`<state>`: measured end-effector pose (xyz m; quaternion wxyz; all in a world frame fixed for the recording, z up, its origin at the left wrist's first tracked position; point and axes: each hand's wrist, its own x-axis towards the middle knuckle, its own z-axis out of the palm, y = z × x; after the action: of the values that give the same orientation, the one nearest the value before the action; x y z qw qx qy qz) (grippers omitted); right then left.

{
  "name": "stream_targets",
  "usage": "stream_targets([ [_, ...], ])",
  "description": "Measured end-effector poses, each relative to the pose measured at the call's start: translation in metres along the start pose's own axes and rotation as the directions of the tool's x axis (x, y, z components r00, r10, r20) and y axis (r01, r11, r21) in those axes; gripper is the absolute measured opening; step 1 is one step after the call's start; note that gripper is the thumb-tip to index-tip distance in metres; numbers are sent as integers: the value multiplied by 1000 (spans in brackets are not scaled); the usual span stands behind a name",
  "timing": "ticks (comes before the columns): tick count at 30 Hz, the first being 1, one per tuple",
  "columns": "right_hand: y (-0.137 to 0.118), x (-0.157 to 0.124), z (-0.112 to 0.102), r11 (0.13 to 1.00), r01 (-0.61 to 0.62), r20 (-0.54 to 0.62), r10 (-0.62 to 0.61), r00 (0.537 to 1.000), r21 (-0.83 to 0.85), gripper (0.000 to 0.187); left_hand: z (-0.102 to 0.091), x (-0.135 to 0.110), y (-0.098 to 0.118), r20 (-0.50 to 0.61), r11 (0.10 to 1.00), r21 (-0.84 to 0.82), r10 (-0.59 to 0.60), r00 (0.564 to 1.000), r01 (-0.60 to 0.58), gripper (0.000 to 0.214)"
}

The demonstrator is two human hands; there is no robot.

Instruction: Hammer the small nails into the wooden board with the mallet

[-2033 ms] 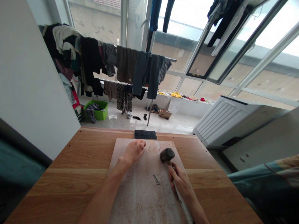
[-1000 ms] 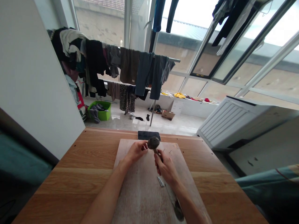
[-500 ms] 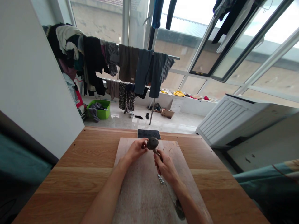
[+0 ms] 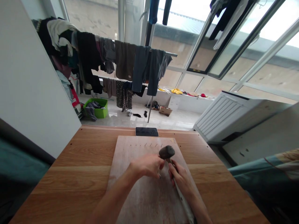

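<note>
My right hand (image 4: pixel 181 177) is wrapped round a hammer (image 4: pixel 167 152), its dark head raised above the board and its long pale handle running back under my forearm. Just left of it, my left hand (image 4: pixel 149 166) is bent low over the board with its fingers pinched together. A small shiny nail (image 4: pixel 160 176) shows at those fingertips; the rest of it is hidden. Beyond both hands, several thin nails (image 4: pixel 150 144) stand in a row near the far edge of the pale wooden board (image 4: pixel 133 199). Small dark dots continue the row leftward.
The board lies on a brown wooden table (image 4: pixel 77 174). A phone (image 4: pixel 147 132) rests behind it at the table's far edge. Past the table are a rack of hanging clothes (image 4: pixel 126 60), a green basket (image 4: pixel 102 112) and a white ribbed cabinet (image 4: pixel 219 115).
My left hand has come back from the far side of the board to where the loose nails lay. The hammer has moved right and nearer, uncovering the row of nails. The view shifted slightly.
</note>
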<state>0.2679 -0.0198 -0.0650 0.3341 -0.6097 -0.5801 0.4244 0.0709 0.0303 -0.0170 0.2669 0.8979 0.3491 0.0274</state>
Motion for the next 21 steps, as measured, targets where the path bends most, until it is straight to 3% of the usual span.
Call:
stream_targets([
  [4, -1, 0, -2, 999, -25, 18, 25, 1000, 28, 39, 12, 7, 12, 95, 998, 67, -10, 995, 4, 14],
  [9, 2, 0, 2, 1000, -24, -6, 25, 1000, 18, 40, 12, 8, 3, 46, 999, 24, -25, 999, 24, 9],
  [14, 3, 1, 3, 999, -35, -6, 36, 999, 20, 39, 4, 0, -16, -57, 988, -19, -152, 987, 151, 8],
  [18, 3, 1, 2, 999, -51, -6, 51, 999, 0, 39, -1, -6, -37, -80, 965, -203, -186, 979, 167, 12],
  [21, 3, 1, 2, 998, -65, -3, 65, 998, -9, 41, -4, -10, -58, -225, 923, -377, -172, 959, 77, 12],
])
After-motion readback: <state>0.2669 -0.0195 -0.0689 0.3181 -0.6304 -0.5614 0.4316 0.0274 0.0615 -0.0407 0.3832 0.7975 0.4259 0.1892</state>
